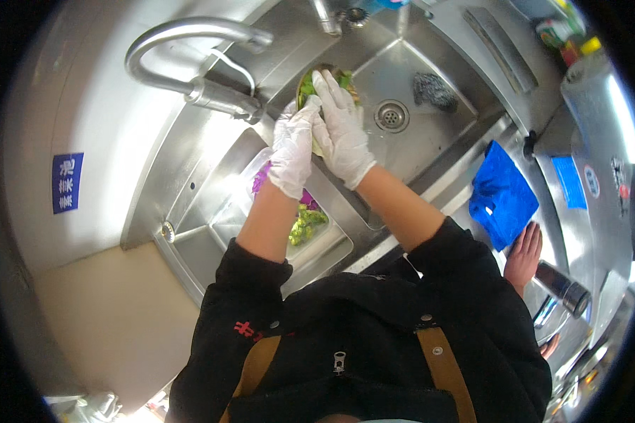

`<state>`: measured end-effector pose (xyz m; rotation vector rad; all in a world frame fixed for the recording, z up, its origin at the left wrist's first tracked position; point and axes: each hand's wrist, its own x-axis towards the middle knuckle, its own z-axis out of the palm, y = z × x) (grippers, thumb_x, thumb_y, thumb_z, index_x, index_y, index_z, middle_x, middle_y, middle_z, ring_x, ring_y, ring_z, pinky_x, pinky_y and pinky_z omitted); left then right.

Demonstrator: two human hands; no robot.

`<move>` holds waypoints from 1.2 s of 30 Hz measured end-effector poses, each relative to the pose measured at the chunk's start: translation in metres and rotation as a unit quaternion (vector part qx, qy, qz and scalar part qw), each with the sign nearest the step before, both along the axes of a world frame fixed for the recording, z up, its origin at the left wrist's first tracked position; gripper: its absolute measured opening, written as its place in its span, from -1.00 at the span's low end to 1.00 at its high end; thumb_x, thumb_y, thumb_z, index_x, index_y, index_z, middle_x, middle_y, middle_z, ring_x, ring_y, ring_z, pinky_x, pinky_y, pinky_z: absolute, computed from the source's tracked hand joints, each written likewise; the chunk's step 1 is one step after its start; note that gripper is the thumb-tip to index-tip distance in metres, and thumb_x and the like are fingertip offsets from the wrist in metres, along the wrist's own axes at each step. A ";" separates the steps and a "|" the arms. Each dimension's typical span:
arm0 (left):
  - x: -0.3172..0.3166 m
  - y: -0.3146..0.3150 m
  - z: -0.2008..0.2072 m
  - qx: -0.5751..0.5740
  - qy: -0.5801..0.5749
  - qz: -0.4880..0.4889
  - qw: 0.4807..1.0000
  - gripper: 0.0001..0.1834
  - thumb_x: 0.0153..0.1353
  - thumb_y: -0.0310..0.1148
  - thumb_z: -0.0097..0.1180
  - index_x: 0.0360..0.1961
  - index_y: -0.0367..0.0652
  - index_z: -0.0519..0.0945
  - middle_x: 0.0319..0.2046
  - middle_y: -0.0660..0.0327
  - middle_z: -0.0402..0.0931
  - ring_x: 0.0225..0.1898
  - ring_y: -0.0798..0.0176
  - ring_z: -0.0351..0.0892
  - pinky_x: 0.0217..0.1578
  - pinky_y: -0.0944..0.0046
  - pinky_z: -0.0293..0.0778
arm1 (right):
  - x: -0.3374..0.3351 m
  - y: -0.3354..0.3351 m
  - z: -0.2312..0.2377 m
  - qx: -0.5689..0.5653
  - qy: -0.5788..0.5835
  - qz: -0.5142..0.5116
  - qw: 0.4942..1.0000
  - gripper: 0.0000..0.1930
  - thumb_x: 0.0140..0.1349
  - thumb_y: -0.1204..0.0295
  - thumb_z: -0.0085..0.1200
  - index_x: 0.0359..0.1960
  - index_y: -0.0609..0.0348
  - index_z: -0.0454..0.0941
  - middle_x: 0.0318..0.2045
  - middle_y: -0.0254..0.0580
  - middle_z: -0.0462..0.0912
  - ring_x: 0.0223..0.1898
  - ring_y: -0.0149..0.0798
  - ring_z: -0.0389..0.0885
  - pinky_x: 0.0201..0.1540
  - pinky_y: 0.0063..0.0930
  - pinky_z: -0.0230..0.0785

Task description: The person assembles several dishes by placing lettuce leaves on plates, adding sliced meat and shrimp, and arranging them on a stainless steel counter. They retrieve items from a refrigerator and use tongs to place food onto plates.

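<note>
My left hand and my right hand both wear white gloves and come together over the divider between two sink basins. Leafy greens stick out around the fingers, with a brownish curved edge beside them that I cannot make out. My right hand's fingers lie long over the greens, and the left hand presses in from the other side. Partly under my left forearm stands a clear plastic tub. In it are purple shredded leaves and green leaves.
A steel faucet arches over the left side. The right basin has a drain and a dark scouring pad. On the right counter lie a blue plastic sheet, another person's hand and a dark cylindrical bottle.
</note>
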<state>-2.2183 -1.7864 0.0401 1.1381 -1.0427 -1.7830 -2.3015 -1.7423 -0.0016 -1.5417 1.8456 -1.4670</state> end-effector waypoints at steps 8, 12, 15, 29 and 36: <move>-0.030 0.053 0.078 -0.325 -0.293 -0.126 0.890 -0.57 0.41 -0.38 -0.01 0.26 -0.28 0.46 0.03 0.11 0.60 0.02 0.28 0.55 0.10 0.35 0.40 | 0.015 0.019 0.033 -0.216 -0.201 -0.103 0.950 -0.36 0.45 0.28 -0.20 0.49 0.20 -0.06 0.48 0.12 0.00 0.49 0.11 -0.03 0.49 -0.17 -0.17; -0.047 0.071 0.102 -0.415 -0.379 -0.129 0.817 -0.47 0.41 -0.19 -0.02 0.31 -0.24 0.39 -0.10 -0.06 0.65 -0.11 0.07 0.67 -0.02 0.24 0.52 | 0.008 0.032 0.031 -0.205 -0.208 -0.095 0.952 -0.36 0.46 0.27 -0.21 0.49 0.21 -0.06 0.48 0.12 0.01 0.49 0.10 -0.03 0.49 -0.16 -0.17; -0.049 0.086 0.109 -0.402 -0.406 -0.132 0.810 -0.47 0.44 -0.17 -0.04 0.32 -0.26 0.38 -0.09 -0.07 0.65 -0.07 0.09 0.68 0.03 0.23 0.49 | 0.007 0.039 0.020 -0.184 -0.208 -0.086 0.957 -0.36 0.46 0.26 -0.22 0.49 0.22 -0.06 0.48 0.12 0.01 0.49 0.10 -0.03 0.49 -0.16 -0.18; -0.028 0.128 0.057 -0.520 -0.382 0.119 0.755 -0.41 0.36 -0.11 0.00 0.36 -0.10 0.32 -0.50 0.23 0.51 -0.51 0.24 0.52 -0.38 0.20 0.45 | -0.002 0.097 -0.012 -0.009 -0.126 -0.011 0.992 -0.37 0.49 0.22 -0.26 0.49 0.24 -0.04 0.48 0.12 0.03 0.49 0.09 -0.02 0.49 -0.16 -0.18; -0.035 0.155 0.029 -0.359 -0.400 0.081 0.839 -0.42 0.41 -0.30 -0.12 0.45 0.02 0.19 0.12 0.07 0.46 -0.06 0.04 0.50 0.02 0.06 0.40 | 0.007 0.116 -0.018 0.007 -0.081 -0.005 0.997 -0.38 0.50 0.21 -0.28 0.48 0.26 -0.04 0.48 0.11 0.03 0.49 0.08 -0.02 0.49 -0.16 -0.19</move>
